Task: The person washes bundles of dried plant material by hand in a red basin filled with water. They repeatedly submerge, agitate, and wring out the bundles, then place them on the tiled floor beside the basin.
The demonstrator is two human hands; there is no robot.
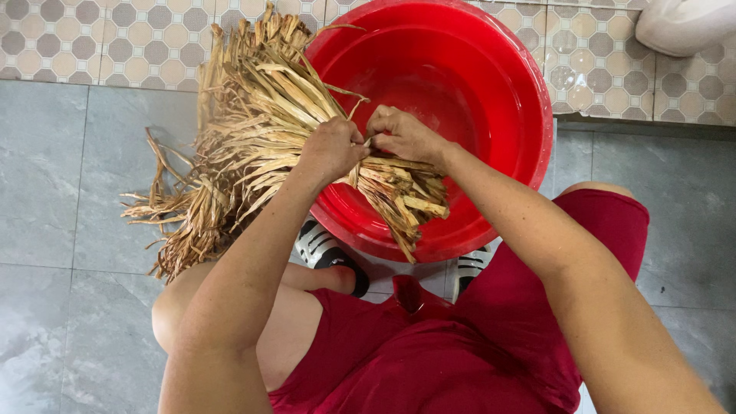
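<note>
Both my hands pinch the dried-leaf bundle (268, 138) over the red basin (491, 100); left hand (331, 149) fisted, right hand (402, 134) seemingly working its tie; next I'd need a steady grip.

No packages, labels, signs or screens are to be seen anywhere in the view.

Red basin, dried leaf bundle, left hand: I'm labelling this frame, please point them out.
red basin (502, 84): head view, inner wall.
dried leaf bundle (261, 107): head view, fanned middle.
left hand (331, 149): head view, back of hand.
</note>
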